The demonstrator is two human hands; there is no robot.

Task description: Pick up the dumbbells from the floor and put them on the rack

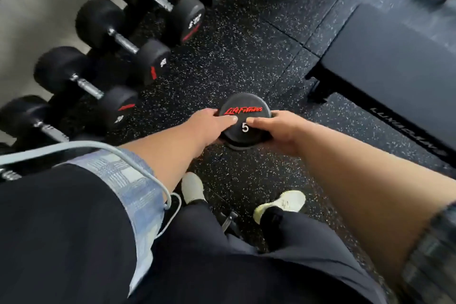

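A black dumbbell stands on end over the speckled floor, its round top face showing red lettering and a white 5. My left hand grips its left side, thumb across the top. My right hand clasps its right side. The handle and lower head are hidden beneath the top face. Whether it still touches the floor I cannot tell. At the left, the rack holds a row of black dumbbells with chrome handles.
A dark padded bench stands at the right, close to the dumbbell. My two feet in light shoes are below my hands. A pale cable hangs across my left sleeve. A pale wall lies behind the rack.
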